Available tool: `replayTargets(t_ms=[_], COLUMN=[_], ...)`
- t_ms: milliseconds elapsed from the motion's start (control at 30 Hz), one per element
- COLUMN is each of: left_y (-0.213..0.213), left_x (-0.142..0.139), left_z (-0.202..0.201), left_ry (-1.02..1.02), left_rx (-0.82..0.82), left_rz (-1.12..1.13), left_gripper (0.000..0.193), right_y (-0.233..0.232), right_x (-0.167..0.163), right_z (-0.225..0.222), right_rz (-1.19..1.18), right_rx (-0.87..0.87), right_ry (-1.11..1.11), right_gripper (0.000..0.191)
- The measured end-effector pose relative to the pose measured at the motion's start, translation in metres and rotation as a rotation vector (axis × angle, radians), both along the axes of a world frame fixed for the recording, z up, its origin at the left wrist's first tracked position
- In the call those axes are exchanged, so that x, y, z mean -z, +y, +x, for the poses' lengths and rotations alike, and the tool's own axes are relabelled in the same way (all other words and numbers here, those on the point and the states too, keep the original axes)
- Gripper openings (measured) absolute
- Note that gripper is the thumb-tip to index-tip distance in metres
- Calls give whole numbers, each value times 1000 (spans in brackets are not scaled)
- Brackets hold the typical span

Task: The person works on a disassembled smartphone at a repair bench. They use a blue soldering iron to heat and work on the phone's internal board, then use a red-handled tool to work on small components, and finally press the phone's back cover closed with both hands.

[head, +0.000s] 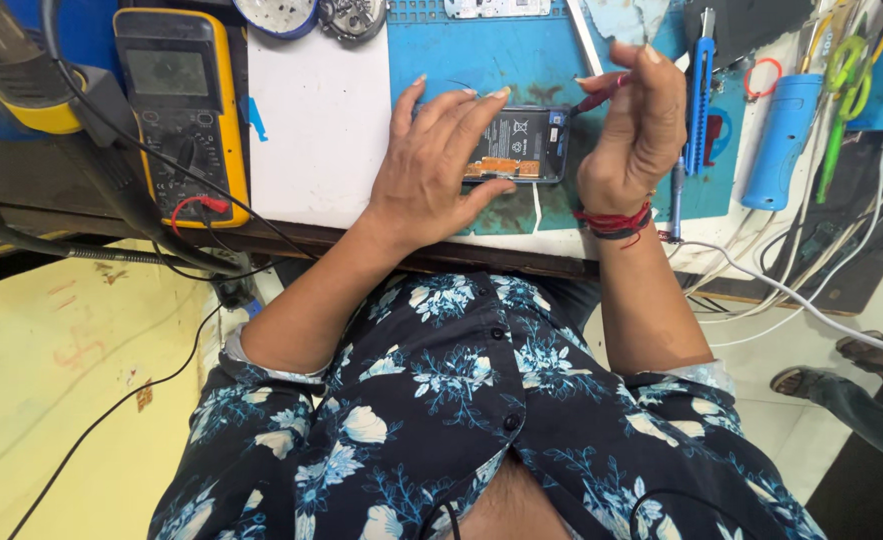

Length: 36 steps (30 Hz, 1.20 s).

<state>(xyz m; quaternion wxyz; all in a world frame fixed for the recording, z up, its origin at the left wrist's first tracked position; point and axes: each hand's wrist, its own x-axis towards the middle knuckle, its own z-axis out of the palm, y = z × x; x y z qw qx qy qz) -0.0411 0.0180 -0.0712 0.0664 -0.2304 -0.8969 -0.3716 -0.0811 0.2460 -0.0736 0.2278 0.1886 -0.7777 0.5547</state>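
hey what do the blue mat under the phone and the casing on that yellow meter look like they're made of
The blue mat looks like matte silicone or rubber: dull, with moulded compartments along its far edge. The yellow meter seems to be hard dark plastic in a thick yellow holster, probably rubber with rounded, slightly glossy edges.

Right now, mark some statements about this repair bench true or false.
1. The left hand rests on an opened phone lying on a blue mat. True.
2. The right hand is empty. False: it holds a thin red-handled tool near the phone's top edge.
3. A yellow multimeter lies left of the hands. True.
4. The phone's back cover is on. False: its battery and inner parts show.
5. The right wrist is bare. False: it wears a red thread band.
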Motion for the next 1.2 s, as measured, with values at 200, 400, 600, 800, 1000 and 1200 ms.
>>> replayTargets(t_ms=[200, 400, 600, 800, 1000, 1200], left_y=[1, 4, 18, 32, 31, 31], left_x=[1, -6, -16, -16, -14, -10], left_z=[0, 0, 7, 6, 5, 5], left_ry=[28, 103, 114, 173, 180, 183], left_rx=[7, 4, 71, 0, -9, -4], left_rz=[-11, -65, -17, -14, -17, -9], left_gripper=[82, 74, 46, 28, 27, 27], right_y=[-2, -3, 0, -2, -1, -4], right_x=[-2, -4, -2, 0, -1, -1], right_z=[1, 1, 0, 2, 1, 1], right_rz=[-9, 41, 33, 34, 23, -23], right_rx=[-28, 5, 7, 5, 20, 14], right_ry=[15, 61, 36, 26, 21, 40], right_gripper=[35, 38, 41, 43, 39, 37])
